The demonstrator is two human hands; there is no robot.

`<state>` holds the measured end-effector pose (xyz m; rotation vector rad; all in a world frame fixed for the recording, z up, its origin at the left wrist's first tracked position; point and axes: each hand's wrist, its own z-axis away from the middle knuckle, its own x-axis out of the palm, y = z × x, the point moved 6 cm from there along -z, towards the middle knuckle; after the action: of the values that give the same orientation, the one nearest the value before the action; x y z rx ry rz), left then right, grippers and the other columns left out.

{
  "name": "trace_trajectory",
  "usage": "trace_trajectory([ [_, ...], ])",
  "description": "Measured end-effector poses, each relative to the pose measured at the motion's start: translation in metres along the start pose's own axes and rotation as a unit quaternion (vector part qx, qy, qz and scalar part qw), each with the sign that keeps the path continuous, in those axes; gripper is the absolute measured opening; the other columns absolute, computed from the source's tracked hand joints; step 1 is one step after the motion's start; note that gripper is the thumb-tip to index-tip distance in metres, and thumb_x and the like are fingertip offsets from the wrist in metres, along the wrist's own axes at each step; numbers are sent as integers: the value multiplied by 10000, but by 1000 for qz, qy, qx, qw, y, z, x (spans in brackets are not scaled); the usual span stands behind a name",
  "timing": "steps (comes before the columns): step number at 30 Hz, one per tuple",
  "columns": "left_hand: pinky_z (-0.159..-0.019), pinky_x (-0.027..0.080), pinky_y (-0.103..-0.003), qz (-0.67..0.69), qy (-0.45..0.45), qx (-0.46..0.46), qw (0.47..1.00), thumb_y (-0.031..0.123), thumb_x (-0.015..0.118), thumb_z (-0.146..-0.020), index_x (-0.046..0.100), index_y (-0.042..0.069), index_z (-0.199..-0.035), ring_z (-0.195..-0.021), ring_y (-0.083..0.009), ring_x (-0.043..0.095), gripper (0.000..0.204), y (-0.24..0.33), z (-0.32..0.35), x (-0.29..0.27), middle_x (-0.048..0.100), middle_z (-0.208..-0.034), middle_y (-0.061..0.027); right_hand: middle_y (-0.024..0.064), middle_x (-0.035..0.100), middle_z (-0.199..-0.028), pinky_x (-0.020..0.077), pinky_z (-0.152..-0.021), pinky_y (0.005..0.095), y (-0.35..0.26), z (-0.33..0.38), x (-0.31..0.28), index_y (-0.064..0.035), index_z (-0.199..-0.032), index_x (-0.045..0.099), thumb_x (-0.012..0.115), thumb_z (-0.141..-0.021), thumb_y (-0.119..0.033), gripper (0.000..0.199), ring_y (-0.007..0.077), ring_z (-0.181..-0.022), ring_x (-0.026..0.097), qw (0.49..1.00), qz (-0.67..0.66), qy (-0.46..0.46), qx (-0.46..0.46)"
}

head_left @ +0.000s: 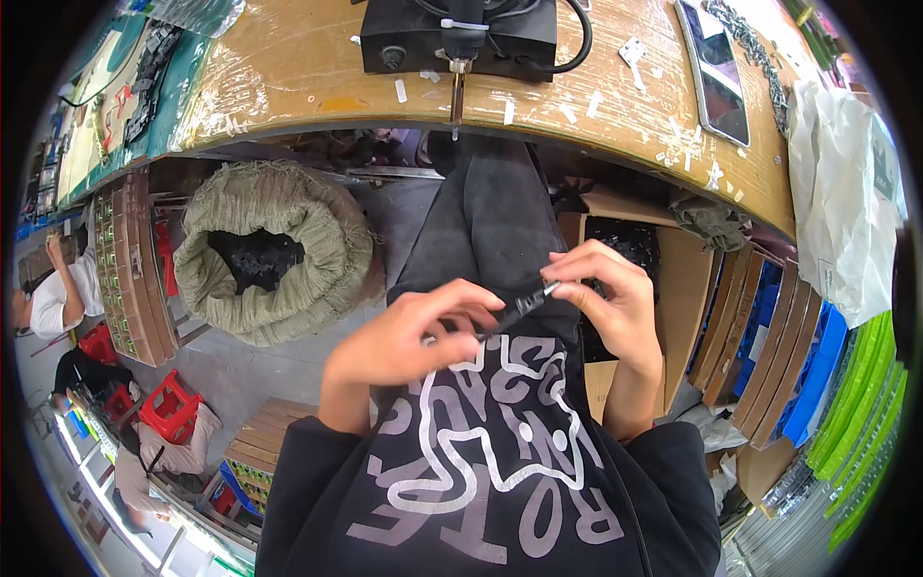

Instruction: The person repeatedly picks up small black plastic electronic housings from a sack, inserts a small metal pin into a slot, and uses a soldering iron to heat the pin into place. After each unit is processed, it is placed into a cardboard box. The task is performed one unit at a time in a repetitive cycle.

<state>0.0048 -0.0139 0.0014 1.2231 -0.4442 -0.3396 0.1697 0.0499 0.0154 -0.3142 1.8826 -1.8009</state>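
Over my lap I hold a small, dark, elongated plastic part (524,306), tilted up to the right. My left hand (409,332) has its fingers curled around the part's left end, slightly blurred. At the other end, my right hand (611,293) pinches thumb against forefinger, where a small shiny tip shows. The part's exact kind cannot be made out. Ahead of my hands, a metal-tipped tool (457,94) points down past the bench edge from a black box (538,43) with a cable.
A wooden bench (298,82) spans the far side, with scraps and a phone (716,72) on it. To the left stands a rolled-down woven sack (336,264) of black pieces; to the right, a cardboard box (681,288). Red stools (173,409) and other people are farther left.
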Motion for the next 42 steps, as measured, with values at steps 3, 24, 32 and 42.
trace_trajectory([
  [3,-569,444,-189,216,-63,-76,971,289,422,-879,438,15,-1118,-695,-97,540,364,-20,-11,-11,572,-840,-88,139,605,-746,467,-801,439,-3,-3,4,33,-777,610,645,-652,7,132,227,-743,588,995,-53,-21,-77],
  [24,-502,404,-185,215,331,44,918,19,518,-783,503,-19,-934,-573,-39,511,157,-17,-45,-52,583,-687,-28,119,530,-957,494,-623,254,28,-45,42,7,-1147,386,559,-794,-55,399,160,-715,568,965,-201,135,104],
  [32,-485,400,-191,167,391,99,900,10,515,-770,495,-19,-923,-555,-42,508,157,5,-46,-64,584,-665,-44,76,573,-773,481,-509,226,14,-27,70,27,-1083,435,571,-788,-56,335,82,-620,526,912,-347,-6,218],
  [42,-469,396,-194,144,390,98,904,22,531,-753,506,-22,-898,-549,-44,507,154,12,-48,-67,583,-657,-46,90,583,-781,494,-487,233,12,-29,67,37,-1072,444,574,-790,-68,328,82,-591,517,924,-331,24,192],
])
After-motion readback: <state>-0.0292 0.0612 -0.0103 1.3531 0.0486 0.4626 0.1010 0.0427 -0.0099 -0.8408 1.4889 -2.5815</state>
